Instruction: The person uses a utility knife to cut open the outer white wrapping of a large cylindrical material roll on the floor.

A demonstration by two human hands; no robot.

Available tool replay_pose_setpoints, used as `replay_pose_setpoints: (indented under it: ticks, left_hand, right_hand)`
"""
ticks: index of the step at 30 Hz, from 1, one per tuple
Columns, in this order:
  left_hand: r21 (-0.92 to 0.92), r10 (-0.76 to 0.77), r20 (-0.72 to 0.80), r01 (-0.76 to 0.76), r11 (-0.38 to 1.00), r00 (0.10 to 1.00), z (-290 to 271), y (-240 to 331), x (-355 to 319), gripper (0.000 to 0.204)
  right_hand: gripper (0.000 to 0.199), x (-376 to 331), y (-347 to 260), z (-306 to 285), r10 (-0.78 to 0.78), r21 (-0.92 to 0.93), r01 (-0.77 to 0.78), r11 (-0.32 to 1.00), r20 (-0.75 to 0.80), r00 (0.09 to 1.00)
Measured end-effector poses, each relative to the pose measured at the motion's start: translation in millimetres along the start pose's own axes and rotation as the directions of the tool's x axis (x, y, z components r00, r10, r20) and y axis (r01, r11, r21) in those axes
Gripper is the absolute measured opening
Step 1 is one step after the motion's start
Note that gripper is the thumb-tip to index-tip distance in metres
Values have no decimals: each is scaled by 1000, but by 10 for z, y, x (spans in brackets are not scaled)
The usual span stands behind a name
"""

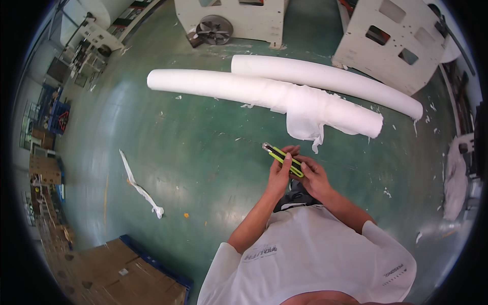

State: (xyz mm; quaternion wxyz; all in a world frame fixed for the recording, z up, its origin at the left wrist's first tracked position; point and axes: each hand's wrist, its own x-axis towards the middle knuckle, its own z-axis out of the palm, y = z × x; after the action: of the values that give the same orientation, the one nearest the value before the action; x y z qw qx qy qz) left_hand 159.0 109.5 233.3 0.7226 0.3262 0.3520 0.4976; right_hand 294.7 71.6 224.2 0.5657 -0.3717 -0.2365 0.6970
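Knife: yellow-green, gripped by both left hand and right hand at chest height, blade end pointing away. Two white rolls lie on floor ahead, untouched.

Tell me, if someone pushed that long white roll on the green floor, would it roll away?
Probably. The nearer long white roll is round and lies on a smooth green floor, so it would likely roll sideways. Its loose torn wrap looks floppy and might drag, slowing it.
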Motion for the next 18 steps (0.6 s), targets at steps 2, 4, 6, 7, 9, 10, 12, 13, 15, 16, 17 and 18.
replay_pose_setpoints:
  ticks: [2,4,6,7,9,10,12,13,15,16,17,18]
  left_hand:
    - [-113,-32,-62,25,993,998,-214,33,-1,42]
    - [-204,-50,-79,33,978,996,-350,136,34,38]
    - [-269,-44,-70,24,963,997,-340,426,81,39]
    - [-264,-58,-118,25,964,991,-342,525,148,39]
    - [-231,-74,-133,42,972,988,-561,585,232,39]
    - [-216,-85,-129,56,975,988,-652,612,303,39]
    - [-221,-119,-195,75,972,974,-799,637,505,37]
    - [-195,-138,-250,89,977,959,-926,587,606,36]
    - [-98,-167,-383,140,985,908,-1230,424,776,33]
    - [-57,-166,-467,158,986,869,-1463,312,845,31]
    - [-45,-206,-565,219,975,799,-1674,210,893,30]
    - [-22,-190,-702,246,969,686,-1808,143,938,26]
  right_hand:
    - [33,19,-158,-90,157,-104,-158,982,-12,987]
    - [25,203,-3,-831,132,-539,-133,832,-42,990]
    - [20,267,232,-1807,150,-950,-84,302,-40,988]
    - [20,302,324,-2146,233,-1000,8,-19,3,973]
    - [23,456,463,-2116,514,-963,-267,45,-207,833]
    - [23,613,541,-2084,503,-961,-263,91,-184,845]
    - [23,985,671,-2017,458,-947,-260,187,-150,876]
    - [23,1195,731,-1953,482,-937,-251,244,-108,869]
    - [22,1604,801,-1800,525,-904,-244,350,-26,850]
    - [22,1876,827,-1762,550,-900,-273,340,-45,834]
    - [23,2089,860,-1826,571,-895,-310,321,-78,817]
    - [23,2297,879,-1897,590,-890,-346,297,-114,799]
